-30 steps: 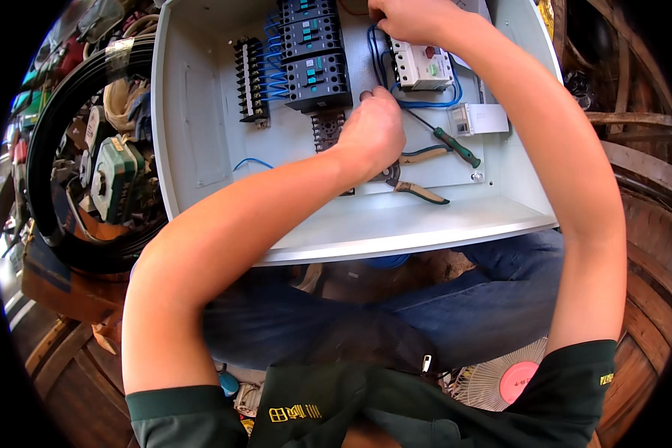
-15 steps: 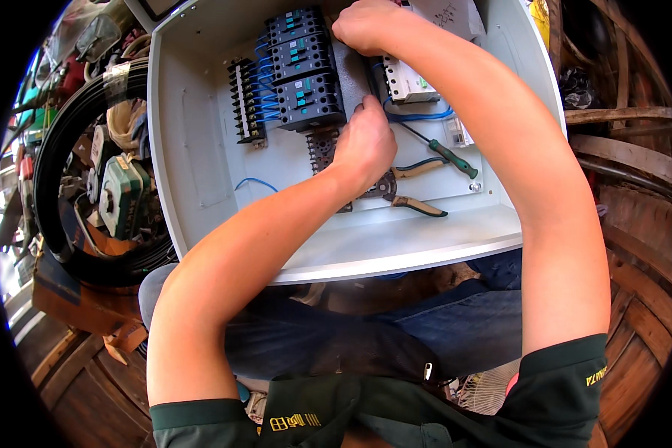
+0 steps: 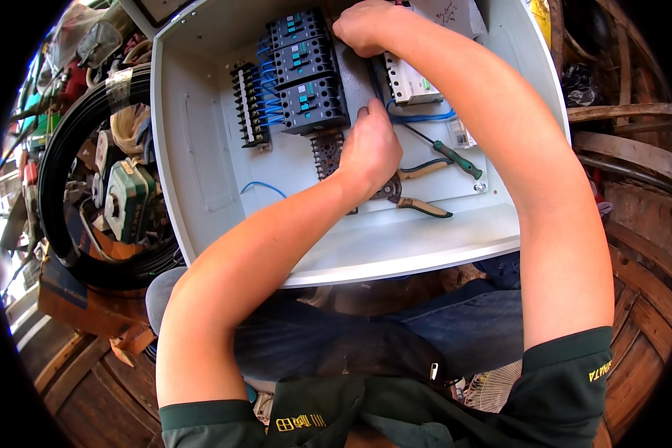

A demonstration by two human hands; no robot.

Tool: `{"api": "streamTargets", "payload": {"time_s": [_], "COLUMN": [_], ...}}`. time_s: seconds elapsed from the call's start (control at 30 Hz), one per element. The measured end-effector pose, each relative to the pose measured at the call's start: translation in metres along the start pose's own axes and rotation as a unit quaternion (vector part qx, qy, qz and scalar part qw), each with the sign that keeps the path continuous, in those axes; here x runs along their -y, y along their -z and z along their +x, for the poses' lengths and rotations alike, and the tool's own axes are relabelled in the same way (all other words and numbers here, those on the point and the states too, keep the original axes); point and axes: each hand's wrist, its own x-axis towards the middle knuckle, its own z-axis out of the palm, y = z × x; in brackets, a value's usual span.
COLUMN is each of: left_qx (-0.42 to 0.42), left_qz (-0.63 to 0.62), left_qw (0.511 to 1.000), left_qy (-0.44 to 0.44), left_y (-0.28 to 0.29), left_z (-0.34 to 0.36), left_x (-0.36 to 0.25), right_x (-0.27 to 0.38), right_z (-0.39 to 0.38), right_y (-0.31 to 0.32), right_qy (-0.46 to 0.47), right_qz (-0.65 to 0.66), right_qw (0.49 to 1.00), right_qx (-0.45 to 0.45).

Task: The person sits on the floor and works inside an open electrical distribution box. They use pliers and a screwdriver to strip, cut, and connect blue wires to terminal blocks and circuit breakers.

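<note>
Nearest, pliers (image 3: 424,207) lay to the near right of the black contactors (image 3: 304,61), partly hidden by the left hand (image 3: 371,145). Right of the contactors, that hand curled, fingertips close to a dark wire (image 3: 376,81); whether it pinched it was unclear. Beyond, beside the contactors' far end, the right hand (image 3: 362,27) bent inward, its grip hidden.

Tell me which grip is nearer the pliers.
Left. The left grip is close beside the pliers; the right grip is much farther up the box, near the black switches.
</note>
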Motion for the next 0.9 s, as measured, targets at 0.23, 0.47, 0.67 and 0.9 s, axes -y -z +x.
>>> {"api": "streamTargets", "payload": {"time_s": [0.23,0.47,0.67,0.9], "left_qx": [-0.004,-0.025,0.015,0.017], "left_qz": [0.026,-0.031,-0.011,0.004], "left_qw": [1.000,0.999,0.998,0.996], "left_qy": [0.009,0.013,0.064,0.085], "left_y": [0.006,0.008,0.013,0.009], "left_z": [0.006,0.002,0.006,0.009], "left_x": [-0.002,0.002,-0.003,-0.004], "right_x": [0.010,0.010,0.013,0.013], "right_z": [0.001,-0.001,0.001,-0.002], "right_y": [0.003,-0.006,-0.001,0.001], "right_qy": [-0.014,-0.040,-0.073,-0.095], "right_qz": [-0.016,-0.010,-0.012,0.017], "right_qw": [1.000,0.999,0.997,0.995], "right_qx": [0.000,-0.021,0.005,-0.006]}}
